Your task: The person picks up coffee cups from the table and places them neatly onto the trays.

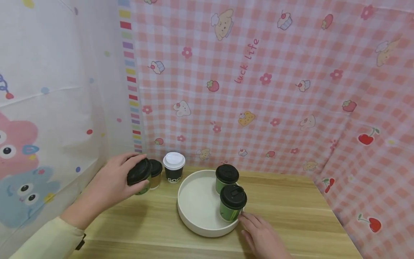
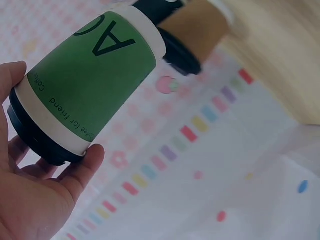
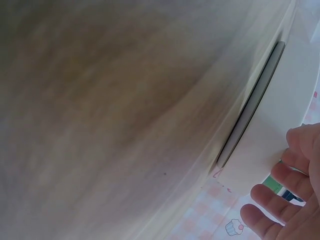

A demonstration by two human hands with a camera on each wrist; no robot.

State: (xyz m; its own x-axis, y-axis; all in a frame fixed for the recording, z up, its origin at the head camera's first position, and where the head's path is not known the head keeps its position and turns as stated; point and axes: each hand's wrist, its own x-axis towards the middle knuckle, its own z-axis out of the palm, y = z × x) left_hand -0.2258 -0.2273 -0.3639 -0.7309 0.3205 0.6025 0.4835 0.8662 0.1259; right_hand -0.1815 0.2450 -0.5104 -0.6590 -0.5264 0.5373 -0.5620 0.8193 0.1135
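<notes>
My left hand grips a green paper coffee cup by its black lid, thumb and fingers spread around the lid. In the left wrist view the cup looks tilted and lettering shows on its side. My right hand is at the near right rim of a round white tray, fingers fairly straight against its side. Inside the tray, toward its right, stand two green cups with black lids, a front cup and a rear cup.
Behind the held cup stands a brown cup with a black lid. Beside it is a black cup with a white lid. Patterned cloth hangs behind and on both sides of the wooden table.
</notes>
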